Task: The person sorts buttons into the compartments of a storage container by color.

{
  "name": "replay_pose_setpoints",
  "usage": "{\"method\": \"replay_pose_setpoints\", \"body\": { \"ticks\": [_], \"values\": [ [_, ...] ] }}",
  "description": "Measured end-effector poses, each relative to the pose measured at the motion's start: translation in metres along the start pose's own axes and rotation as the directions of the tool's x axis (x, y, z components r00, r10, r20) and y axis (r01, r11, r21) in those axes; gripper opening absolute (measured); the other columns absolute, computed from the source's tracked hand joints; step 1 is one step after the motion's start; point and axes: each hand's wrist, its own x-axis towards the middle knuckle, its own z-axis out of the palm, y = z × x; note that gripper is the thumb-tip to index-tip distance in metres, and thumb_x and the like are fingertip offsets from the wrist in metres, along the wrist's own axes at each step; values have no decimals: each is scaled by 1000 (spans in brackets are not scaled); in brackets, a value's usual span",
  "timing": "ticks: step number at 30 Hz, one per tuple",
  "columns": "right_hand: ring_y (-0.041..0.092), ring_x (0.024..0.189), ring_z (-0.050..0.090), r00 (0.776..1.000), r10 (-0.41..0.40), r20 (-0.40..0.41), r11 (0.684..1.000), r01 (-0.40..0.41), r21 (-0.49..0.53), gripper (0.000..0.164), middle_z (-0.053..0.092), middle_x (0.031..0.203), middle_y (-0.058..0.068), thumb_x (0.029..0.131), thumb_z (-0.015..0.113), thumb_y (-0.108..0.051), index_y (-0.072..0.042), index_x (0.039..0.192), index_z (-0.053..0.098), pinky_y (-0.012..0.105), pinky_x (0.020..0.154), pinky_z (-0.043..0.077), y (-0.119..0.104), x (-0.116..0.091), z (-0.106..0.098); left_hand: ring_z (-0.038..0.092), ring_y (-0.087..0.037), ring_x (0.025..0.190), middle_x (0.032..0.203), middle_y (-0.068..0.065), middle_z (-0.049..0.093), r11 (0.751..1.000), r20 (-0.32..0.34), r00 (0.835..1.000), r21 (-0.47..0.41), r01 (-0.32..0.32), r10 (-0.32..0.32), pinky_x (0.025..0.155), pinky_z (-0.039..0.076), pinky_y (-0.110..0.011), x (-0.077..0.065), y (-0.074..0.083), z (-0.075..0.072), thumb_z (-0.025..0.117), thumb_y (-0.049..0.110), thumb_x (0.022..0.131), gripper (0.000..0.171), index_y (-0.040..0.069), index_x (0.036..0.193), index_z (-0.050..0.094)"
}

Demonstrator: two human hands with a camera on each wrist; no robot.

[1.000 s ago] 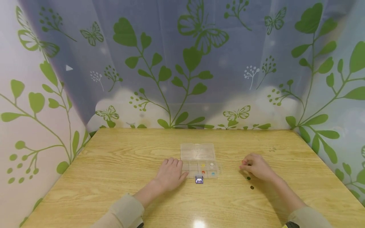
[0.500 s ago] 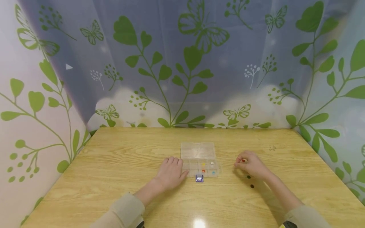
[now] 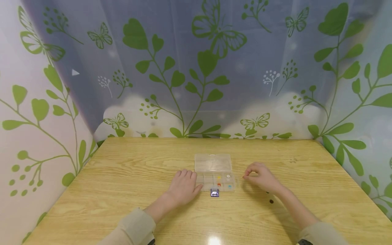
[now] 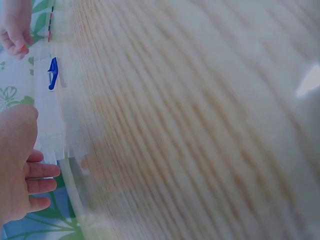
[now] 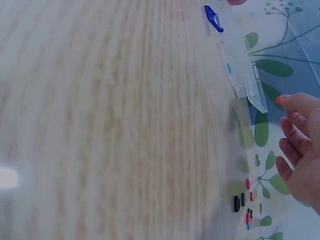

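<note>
A clear compartment box (image 3: 208,185) stands on the table with its lid (image 3: 212,163) tipped back. In its right-hand cells lie small round button-like pieces: yellow (image 3: 218,177), white (image 3: 228,176), red (image 3: 218,184) and light blue (image 3: 229,186). My left hand (image 3: 182,189) rests on the box's left end, thumb along the front; its fingers look straight in the left wrist view. Just right of the box, my right hand (image 3: 264,178) pinches an orange-red button-like piece (image 5: 279,100) between thumb and index finger, above the table. A blue latch-like part (image 3: 214,193) sits at the box's front.
On the wooden table (image 3: 137,160), a black button (image 3: 271,201) lies below my right forearm. Several red, green and black pieces (image 5: 248,197) show in the right wrist view. Small clear pieces (image 3: 293,160) lie toward the back right. A leaf-patterned curtain (image 3: 165,85) hangs behind.
My right hand has moved left toward the box, carrying the orange-red piece. Its arm now partly covers a dark piece on the table. The left hand and box have stayed put.
</note>
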Motion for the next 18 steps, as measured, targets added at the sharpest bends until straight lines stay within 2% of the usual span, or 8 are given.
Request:
{"method": "replay_pose_setpoints", "body": {
  "ticks": [9, 18],
  "values": [
    [33, 103, 46, 1000, -4, 12, 1000, 3, 17, 11, 59, 98, 6, 84, 68, -15, -17, 76, 61, 57, 86, 36, -11, 9, 8, 50, -25, 103, 104, -11, 56, 1000, -12, 1000, 1, 0, 0, 93, 39, -40, 1, -1, 0, 36, 46, 97, 46, 4, 109, 51],
    [33, 101, 45, 1000, -22, 16, 1000, 21, 23, 11, 58, 94, 2, 83, 68, -14, -16, 75, 61, 57, 84, 37, -23, 15, 18, 51, -26, 104, 105, -10, 56, 1000, -14, 1000, 4, -6, 6, 93, 40, -41, 0, -1, 0, 36, 46, 97, 46, 4, 109, 51]
  ]
}}
